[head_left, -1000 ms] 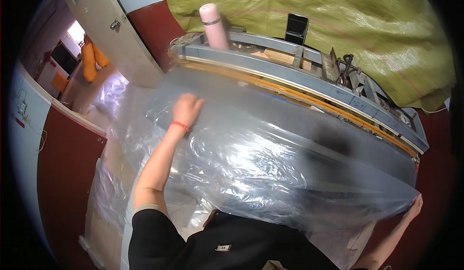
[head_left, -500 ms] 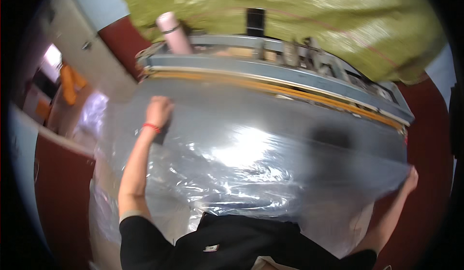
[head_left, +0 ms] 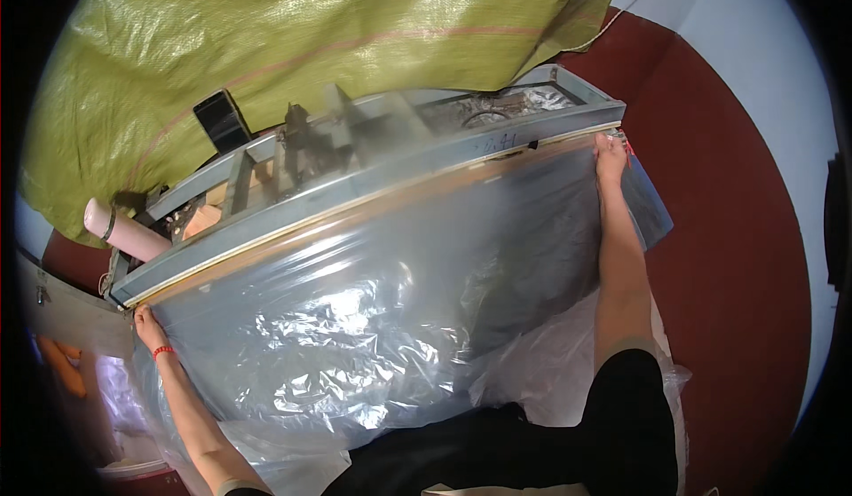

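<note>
A wide sheet of clear, shiny plastic film [head_left: 355, 318] is spread in front of me over a grey surface, its far edge along a long grey metal frame [head_left: 373, 177]. My left hand [head_left: 147, 327], wearing a red bracelet, pinches the film's corner at the frame's left end. At the frame's right end, my right hand [head_left: 609, 159] is closed on the other corner. Between the hands the film looks drawn taut beside a tan strip [head_left: 408, 192] on the frame, with wrinkles nearer my body.
On the frame's left end leans a pink bottle [head_left: 133, 235]. A black phone [head_left: 222, 122] rests against a yellow-green woven sheet [head_left: 337, 43] behind. Metal parts and scraps lie inside the frame. A dark red and pale wall [head_left: 728, 194] stands at right.
My view has turned. The right hand has come up from the lower right to the frame's right end with the film; the left hand has reached the frame's left end.
</note>
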Motion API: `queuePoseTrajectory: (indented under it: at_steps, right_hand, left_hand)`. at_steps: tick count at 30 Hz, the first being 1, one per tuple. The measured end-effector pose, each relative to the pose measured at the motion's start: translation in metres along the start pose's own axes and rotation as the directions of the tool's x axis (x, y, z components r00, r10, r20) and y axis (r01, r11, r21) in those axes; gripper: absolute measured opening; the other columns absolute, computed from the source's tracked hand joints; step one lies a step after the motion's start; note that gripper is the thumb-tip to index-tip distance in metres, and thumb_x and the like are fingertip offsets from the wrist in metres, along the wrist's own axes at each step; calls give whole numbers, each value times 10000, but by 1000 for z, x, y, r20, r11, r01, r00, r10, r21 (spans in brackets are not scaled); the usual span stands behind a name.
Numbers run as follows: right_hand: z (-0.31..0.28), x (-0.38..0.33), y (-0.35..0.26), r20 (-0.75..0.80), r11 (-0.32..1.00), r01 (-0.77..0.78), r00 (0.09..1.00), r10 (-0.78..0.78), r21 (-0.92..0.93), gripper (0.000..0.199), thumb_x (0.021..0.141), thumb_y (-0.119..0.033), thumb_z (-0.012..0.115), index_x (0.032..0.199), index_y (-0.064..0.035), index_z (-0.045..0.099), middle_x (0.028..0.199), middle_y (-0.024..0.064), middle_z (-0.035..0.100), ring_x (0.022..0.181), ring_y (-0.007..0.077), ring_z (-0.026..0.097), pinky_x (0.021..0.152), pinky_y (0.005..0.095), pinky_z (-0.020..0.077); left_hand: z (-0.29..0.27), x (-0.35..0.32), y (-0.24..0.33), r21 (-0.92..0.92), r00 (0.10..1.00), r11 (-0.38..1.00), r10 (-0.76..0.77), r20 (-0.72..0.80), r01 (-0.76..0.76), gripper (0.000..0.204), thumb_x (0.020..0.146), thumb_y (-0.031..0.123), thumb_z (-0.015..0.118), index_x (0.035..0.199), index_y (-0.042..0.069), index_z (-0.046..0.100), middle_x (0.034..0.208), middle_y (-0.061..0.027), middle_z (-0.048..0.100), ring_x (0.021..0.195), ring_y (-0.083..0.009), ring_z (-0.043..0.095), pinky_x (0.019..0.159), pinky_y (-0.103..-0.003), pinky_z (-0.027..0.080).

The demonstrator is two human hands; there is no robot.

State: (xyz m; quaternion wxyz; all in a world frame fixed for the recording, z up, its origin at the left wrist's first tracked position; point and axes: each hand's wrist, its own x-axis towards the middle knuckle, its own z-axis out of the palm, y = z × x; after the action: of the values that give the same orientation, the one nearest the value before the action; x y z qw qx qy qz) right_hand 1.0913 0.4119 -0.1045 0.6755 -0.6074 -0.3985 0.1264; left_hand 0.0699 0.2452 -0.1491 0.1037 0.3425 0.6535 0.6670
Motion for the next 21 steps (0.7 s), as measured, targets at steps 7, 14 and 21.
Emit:
queuePoseTrajectory:
  at_steps: [7,14,21]
  right_hand:
    - [10,0,3,-94,998,-69,993,68,-10,148,778,-133,644,781,-25,543,597,24,538,515,81,481,486,221,371]
    - [17,-7,-13,-173,995,-74,981,85,69,64,847,-99,497,850,-38,477,639,74,535,494,112,494,401,237,386]
    - [4,-16,-33,4,988,-132,991,133,-85,279,877,-316,497,801,-51,538,656,23,546,506,83,500,427,206,369]
  left_hand:
    - [2,10,-15,-31,999,999,-26,42,27,144,840,181,591,768,83,513,669,70,455,588,-16,364,514,-156,286]
    - [-33,14,-2,234,980,971,-11,-200,59,77,836,119,537,811,47,532,721,14,511,617,-50,451,538,-181,365]
    - [-11,-27,35,692,928,695,359,-97,-196,217,864,161,464,859,-26,575,871,-155,601,732,-265,570,667,-336,451]
